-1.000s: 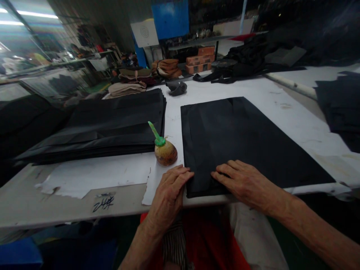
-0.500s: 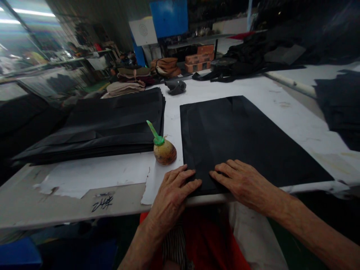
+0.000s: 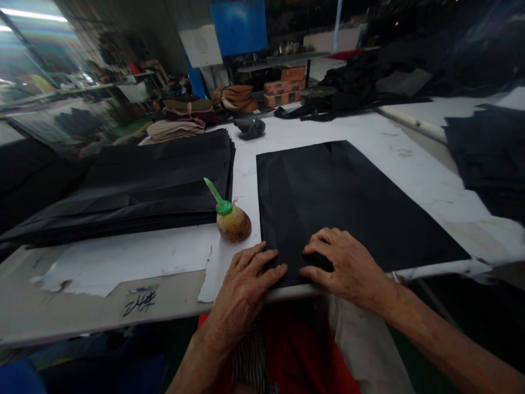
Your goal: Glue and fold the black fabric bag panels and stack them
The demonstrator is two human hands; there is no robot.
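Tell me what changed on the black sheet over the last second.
The left hand slid right from the sheet's edge, so its fingertips now lie on the black sheet. The right hand went from flat to arched, fingers curled and pressing near the front edge; whether it pinches the fabric cannot be told. The sheet, the glue bottle and the black stack kept their places.

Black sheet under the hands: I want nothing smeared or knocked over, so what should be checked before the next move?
1. Left hand flat on the black sheet near corner: ok.
2. Right hand on near edge, fingers curled: ok.
3. Sheet flat on the table: ok.
4. Glue bottle upright, off the sheet: ok.
5. Black stack apart from sheet: ok.
6. Layers pinched: cannot tell.
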